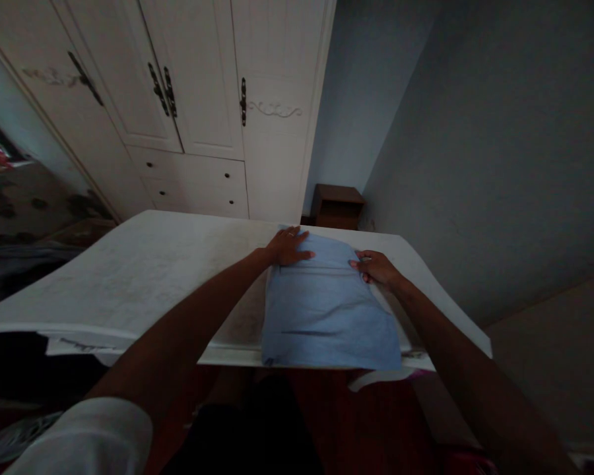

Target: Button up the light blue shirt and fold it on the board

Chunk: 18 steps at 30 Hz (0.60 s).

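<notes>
A light blue piece of folded fabric (327,310), perhaps a garment, lies over the right half of the white table (168,277). Its near end reaches the table's front edge, and creases run across it. My left hand (288,247) rests flat on its far left corner, fingers spread, a ring on one finger. At the far right edge of the cloth, my right hand (376,266) pinches the fabric between thumb and fingers. The rest of the cloth lies nearly flat between my forearms.
Behind the table stands a white wardrobe (202,86) with dark handles and drawers. A small brown cabinet (339,198) sits in the corner by the grey wall (499,145). Dark fabric (10,270) is heaped at the left. The floor is dark red.
</notes>
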### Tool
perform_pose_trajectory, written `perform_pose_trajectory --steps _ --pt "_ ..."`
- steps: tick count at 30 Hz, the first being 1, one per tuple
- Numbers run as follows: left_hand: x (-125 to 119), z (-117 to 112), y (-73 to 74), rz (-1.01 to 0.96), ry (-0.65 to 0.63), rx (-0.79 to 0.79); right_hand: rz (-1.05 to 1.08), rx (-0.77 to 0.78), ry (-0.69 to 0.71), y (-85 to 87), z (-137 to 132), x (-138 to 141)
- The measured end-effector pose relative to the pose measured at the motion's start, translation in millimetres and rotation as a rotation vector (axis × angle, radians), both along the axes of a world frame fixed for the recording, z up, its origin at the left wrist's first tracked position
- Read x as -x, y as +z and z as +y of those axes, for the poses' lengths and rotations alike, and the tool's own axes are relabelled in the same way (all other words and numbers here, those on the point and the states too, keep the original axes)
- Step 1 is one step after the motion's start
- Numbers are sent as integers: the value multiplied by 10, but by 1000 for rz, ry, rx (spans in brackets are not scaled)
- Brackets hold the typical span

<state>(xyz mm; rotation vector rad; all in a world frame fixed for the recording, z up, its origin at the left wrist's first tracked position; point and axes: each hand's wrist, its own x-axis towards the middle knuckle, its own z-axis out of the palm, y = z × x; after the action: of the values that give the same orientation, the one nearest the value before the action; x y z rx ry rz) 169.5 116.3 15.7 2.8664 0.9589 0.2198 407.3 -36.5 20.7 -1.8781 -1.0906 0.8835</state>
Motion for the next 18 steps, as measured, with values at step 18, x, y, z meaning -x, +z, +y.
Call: perform_pose_trajectory --steps 18 --pt "1288 -2664 -292 -953 317 83 -463 122 38 9 124 58"
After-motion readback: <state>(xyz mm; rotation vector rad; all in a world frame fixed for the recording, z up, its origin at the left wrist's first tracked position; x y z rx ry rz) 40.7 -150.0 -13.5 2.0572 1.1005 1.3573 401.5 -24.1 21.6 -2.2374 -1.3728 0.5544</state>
